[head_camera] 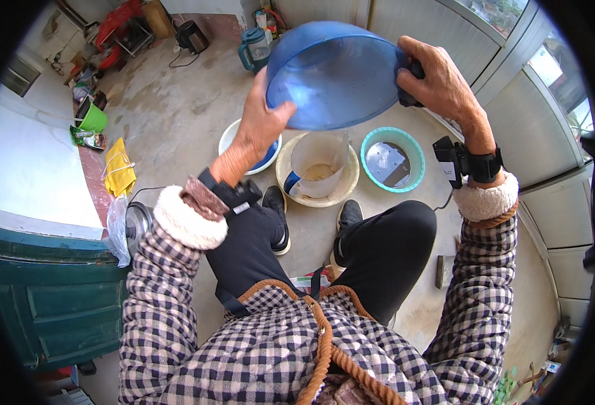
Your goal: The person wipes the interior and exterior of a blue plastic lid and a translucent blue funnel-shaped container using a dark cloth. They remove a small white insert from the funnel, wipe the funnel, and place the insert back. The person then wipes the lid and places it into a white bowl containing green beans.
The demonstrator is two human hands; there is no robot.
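Observation:
A blue translucent plastic basin (pixel 338 81) is held up and tilted between my hands, its opening towards me. My left hand (pixel 259 121) grips its left rim, thumb at the lower edge. My right hand (pixel 436 78) holds the right rim, with a small black object (pixel 412 83) at the fingers. Below, a cream basin (pixel 283 174) on the floor has a clear container (pixel 305 152) in it, with brownish liquid at the bottom. To the right, a turquoise basin (pixel 419 152) contains dark liquid. A white basin (pixel 225 139) with something blue inside is partly hidden behind my left forearm.
A jug with a teal lid (pixel 255 48) and a dark kettle-like appliance (pixel 192 38) stand farther off. At left are a green bucket (pixel 94 119), a yellow bag (pixel 120 167) and a green door (pixel 59 304). My shoes (pixel 350 217) flank the cream basin. Panelled walls (pixel 525 111) rise at right.

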